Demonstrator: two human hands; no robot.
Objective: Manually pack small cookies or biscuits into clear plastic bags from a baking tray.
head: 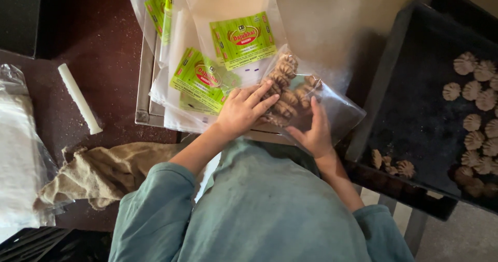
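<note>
The large black metal baking tray (415, 111) sits at three o'clock, pale ridged biscuits (474, 93) scattered on it. At centre, on the bench, a clear plastic bag (332, 106) of brown ridged biscuits (288, 93) lies on green-labelled empty pouches (244, 39); its long axis runs from seven to one o'clock, though which end is its mouth I cannot tell. The left hand (244, 109) presses flat, fingers spread, on the biscuits. The right hand (314, 130) half-closes around the bag's edge. Keeping the rows level would probably avoid breakage

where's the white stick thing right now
In the head view the white stick lies at the left on the dark brown surface, above the crumpled burlap cloth.
</note>
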